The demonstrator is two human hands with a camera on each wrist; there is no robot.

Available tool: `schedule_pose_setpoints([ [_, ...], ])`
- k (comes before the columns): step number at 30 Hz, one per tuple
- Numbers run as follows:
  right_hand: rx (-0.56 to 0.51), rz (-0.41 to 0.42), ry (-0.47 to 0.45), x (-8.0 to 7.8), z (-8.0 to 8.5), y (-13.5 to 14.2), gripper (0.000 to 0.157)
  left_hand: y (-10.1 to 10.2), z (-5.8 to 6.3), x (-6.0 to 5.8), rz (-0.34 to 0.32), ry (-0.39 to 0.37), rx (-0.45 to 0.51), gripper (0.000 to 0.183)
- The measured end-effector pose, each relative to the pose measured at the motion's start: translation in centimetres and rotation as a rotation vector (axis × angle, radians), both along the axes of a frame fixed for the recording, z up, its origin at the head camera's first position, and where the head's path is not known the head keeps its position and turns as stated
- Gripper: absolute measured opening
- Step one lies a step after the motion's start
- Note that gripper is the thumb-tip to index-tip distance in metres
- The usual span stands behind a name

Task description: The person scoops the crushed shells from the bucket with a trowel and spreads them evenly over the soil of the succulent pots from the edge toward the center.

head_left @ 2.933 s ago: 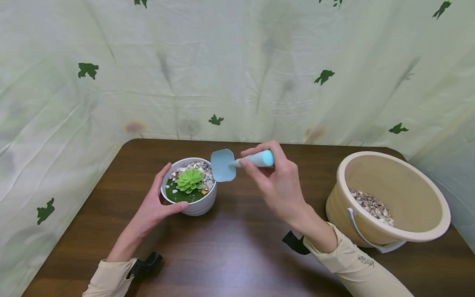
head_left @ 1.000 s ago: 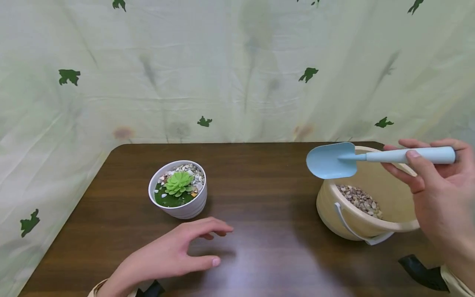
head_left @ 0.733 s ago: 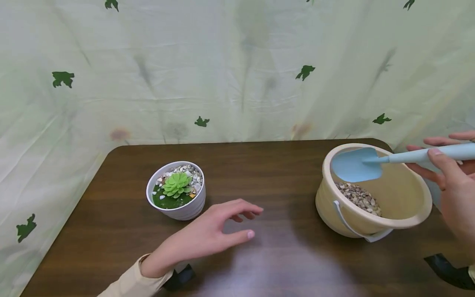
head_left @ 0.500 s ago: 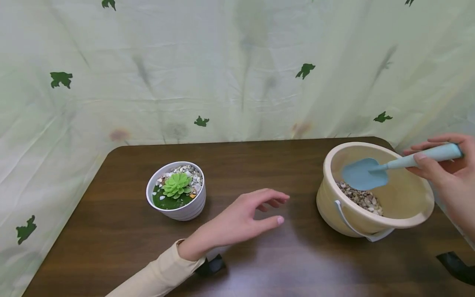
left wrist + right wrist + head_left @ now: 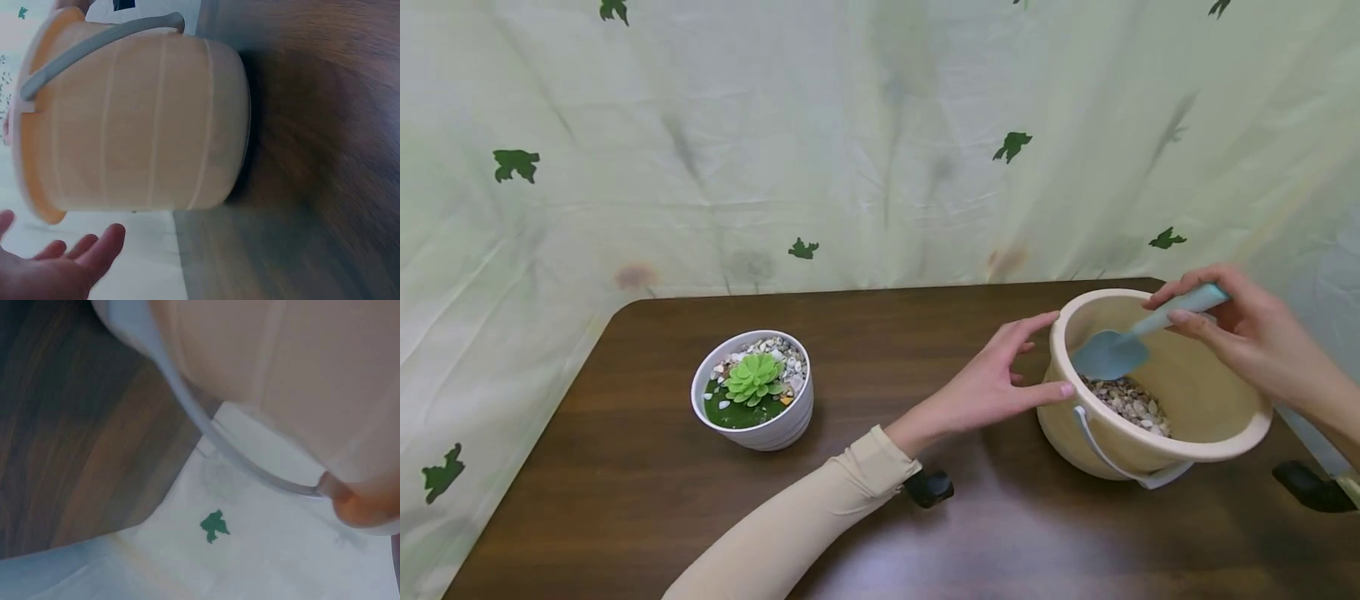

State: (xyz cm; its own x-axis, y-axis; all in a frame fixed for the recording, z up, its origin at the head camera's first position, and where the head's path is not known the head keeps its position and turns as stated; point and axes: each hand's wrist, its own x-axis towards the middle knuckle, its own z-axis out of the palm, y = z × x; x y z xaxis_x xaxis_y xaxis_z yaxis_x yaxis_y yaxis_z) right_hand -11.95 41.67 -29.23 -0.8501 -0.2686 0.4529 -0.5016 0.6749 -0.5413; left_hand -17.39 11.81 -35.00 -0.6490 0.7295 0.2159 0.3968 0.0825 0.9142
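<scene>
One cream bucket (image 5: 1060,429) stood upright on the brown table (image 5: 917,333) in the head view, and we saw a heap of small stones (image 5: 1131,406) lying inside it, toward its left wall. At the bucket's left rim we found the left hand (image 5: 988,383), thumb and fingers spread apart; whether it touched the rim we could not tell. Over the bucket's mouth, the right hand (image 5: 1247,329) pinched the blue trowel (image 5: 1108,356) by its handle, between thumb and fingers. We saw the trowel tilted, its blade down inside the bucket by the stones; contact with them we could not make out. Well apart to the left of the bucket stood a white pot (image 5: 778,429), where we saw a green succulent (image 5: 754,379). Behind the bucket hung a pale cloth (image 5: 925,125).

From the left wrist, we saw the bucket appear sideways, its grey carrying handle (image 5: 103,40) reaching across the outer wall. Just beside the bucket's rim were the left hand's loosely spread fingers, with a gap showing between them and the wall.

From the right wrist, we had the bucket's blurred outside, with the table and cloth beyond it. One dark green leaf shape (image 5: 215,526) showed on the cloth. We could not read the right hand's grip from there.
</scene>
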Motion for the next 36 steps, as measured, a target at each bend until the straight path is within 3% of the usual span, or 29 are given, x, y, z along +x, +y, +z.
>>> schedule_pose_setpoints([
  [5, 0.038, 0.053, -0.032, -1.1, -0.4, 0.2, 0.036, 2.1, -0.1, -0.3, -0.005, 0.023, -0.065, 0.089],
  [9, -0.003, 0.061, -0.101, -1.0, -0.5, 0.6, 0.031, 3.2, 0.0, -0.4, -0.005, -0.039, -0.074, 0.097],
  [13, -0.042, 0.061, -0.215, -0.8, -0.5, 0.5, 0.026, 3.6, 0.0, -0.4, 0.028, -0.066, -0.054, 0.101],
  [20, -0.081, 0.080, -0.362, -0.4, -0.6, 0.7, 0.020, 3.5, -0.2, -0.3, 0.045, -0.024, -0.052, 0.100],
  [30, -0.132, -0.084, -0.503, -0.1, -1.0, -0.3, 0.021, 3.6, -0.1, 0.0, 0.051, -0.025, -0.047, 0.101],
  [36, -0.238, -0.112, -0.614, -1.2, -1.6, -1.6, 0.026, 3.4, -0.3, 0.0, 0.047, -0.052, -0.052, 0.100],
])
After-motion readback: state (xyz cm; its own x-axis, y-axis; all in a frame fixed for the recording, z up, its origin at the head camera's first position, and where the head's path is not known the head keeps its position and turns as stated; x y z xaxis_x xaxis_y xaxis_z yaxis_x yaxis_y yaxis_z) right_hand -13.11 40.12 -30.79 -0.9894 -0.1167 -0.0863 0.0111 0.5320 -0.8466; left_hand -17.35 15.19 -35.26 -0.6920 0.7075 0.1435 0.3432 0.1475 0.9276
